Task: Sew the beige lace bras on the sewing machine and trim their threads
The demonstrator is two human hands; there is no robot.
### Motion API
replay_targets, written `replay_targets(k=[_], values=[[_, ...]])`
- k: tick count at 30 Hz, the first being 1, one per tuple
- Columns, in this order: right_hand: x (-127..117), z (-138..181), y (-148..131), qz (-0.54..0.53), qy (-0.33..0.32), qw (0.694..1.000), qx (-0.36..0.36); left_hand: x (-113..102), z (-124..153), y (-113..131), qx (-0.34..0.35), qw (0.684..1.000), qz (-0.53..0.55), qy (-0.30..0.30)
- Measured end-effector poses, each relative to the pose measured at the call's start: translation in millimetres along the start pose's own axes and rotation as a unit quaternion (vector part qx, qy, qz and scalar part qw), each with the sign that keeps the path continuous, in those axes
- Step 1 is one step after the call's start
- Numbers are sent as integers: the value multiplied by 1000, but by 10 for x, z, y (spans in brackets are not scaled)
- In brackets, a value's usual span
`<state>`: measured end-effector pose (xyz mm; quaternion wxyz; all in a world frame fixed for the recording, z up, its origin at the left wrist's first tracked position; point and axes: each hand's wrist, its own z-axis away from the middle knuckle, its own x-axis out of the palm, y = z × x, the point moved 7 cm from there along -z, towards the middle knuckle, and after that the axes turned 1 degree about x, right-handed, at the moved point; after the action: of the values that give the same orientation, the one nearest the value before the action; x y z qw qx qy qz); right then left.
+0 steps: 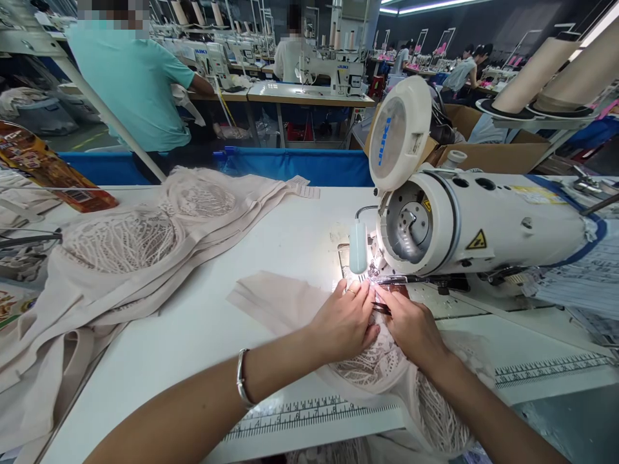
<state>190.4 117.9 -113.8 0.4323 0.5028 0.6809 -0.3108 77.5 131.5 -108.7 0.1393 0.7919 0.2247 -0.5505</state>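
A: It's a long sewing hall, with rows of machines running back under strip lights and other people seated or standing at their own benches. Nearest is the white table (203, 322), with printed rulers along its front edge.

B: And the biggest thing on it?

A: The white sewing machine (483, 219), lying across the right side, its round end cover (399, 132) swung open. Left of it spreads a pile of finished-looking beige lace garments (120, 258). They lie well apart from the hands.

B: Where is the piece being worked?

A: The beige lace piece (367, 367) lies flat in front of the machine, its far edge pushed up to the needle area (374, 270), which a small lamp (358, 247) lights up. The rest hangs over the table's front edge.

B: The hands?

A: The left hand (345, 322) is pressed flat on the fabric, fingers spread forward. The right hand (411, 325) touches it side by side, fingers extended toward the foot and pinning the cloth down. Neither is closed around anything.

B: How far along, would you say?

A: I judge the seam is at its start or early: most of the piece is on the near side of the needle. Whether stitches already run I cannot tell.

B: Anything in the way?

A: The fingertips sit very close to the needle. A dark metal tool (401, 280) lies just beyond the right hand. A snack packet (48, 171) sits far left, no obstacle.
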Motion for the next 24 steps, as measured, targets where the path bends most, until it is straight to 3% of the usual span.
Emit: replay_targets(k=[3,6,10,12,16,24], values=[[4,-25,14,-10,-12,1000,11,22,-2,-19,-6,1000,3,-8],[56,-52,119,-15,-57,996,67,30,-3,-24,-7,1000,-9,-5],[72,-43,258,-75,-98,984,131,4,20,134,74,996,-42,-16],[13,-37,252,-117,-88,982,119,-15,42,199,103,994,-30,-38],[-79,-21,167,-157,-75,983,57,-34,50,177,95,992,14,-76],[-3,-103,140,-92,-36,995,23,3,-34,-110,70,988,115,-74]])
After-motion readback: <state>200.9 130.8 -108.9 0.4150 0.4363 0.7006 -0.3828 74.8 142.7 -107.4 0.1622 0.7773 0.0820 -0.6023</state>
